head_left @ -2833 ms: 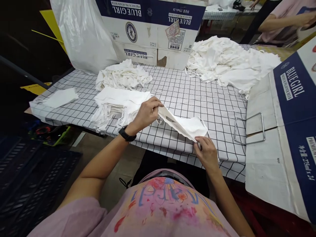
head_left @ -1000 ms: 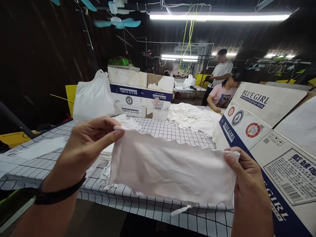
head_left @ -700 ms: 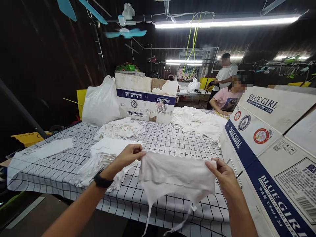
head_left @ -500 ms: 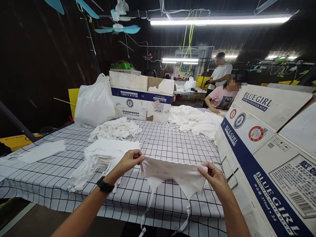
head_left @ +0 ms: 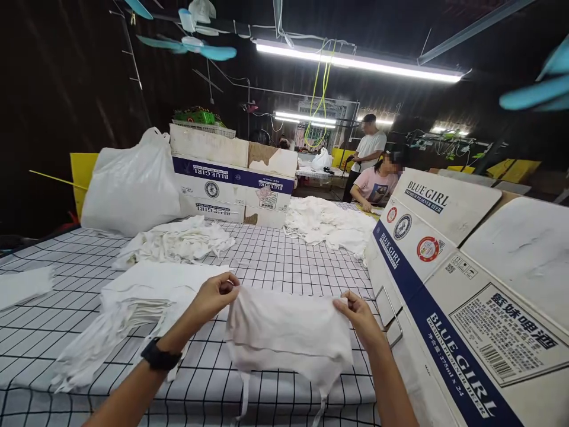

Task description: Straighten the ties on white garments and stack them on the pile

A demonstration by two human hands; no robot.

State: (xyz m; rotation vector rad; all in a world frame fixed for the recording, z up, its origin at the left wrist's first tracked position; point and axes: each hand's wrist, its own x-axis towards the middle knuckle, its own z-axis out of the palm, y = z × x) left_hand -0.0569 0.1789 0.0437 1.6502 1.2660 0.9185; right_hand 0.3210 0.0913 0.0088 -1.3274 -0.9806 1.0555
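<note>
Between my two hands hangs a white bra-like top (head_left: 288, 335), its upper edge stretched out and two thin straps dangling below. My left hand (head_left: 221, 289), with a black watch on the wrist, pinches its upper left corner. At the upper right corner, my right hand (head_left: 353, 311) pinches the cloth between thumb and fingers. Just left of my left hand lies a neat stack of similar white tops (head_left: 146, 296), their straps trailing toward the table's front edge.
The table has a checked cloth (head_left: 262, 255). A heap of white garments (head_left: 329, 225) lies at the back, a smaller heap (head_left: 178, 240) at left. A beer carton (head_left: 231, 178) and white plastic bag (head_left: 131, 184) stand behind; another carton (head_left: 435, 284) rises at right. Two co-workers are beyond.
The white top has dropped open into a taller panel, with its lower part hanging further down. Both hands still pinch its upper corners. My view has turned slightly right.
</note>
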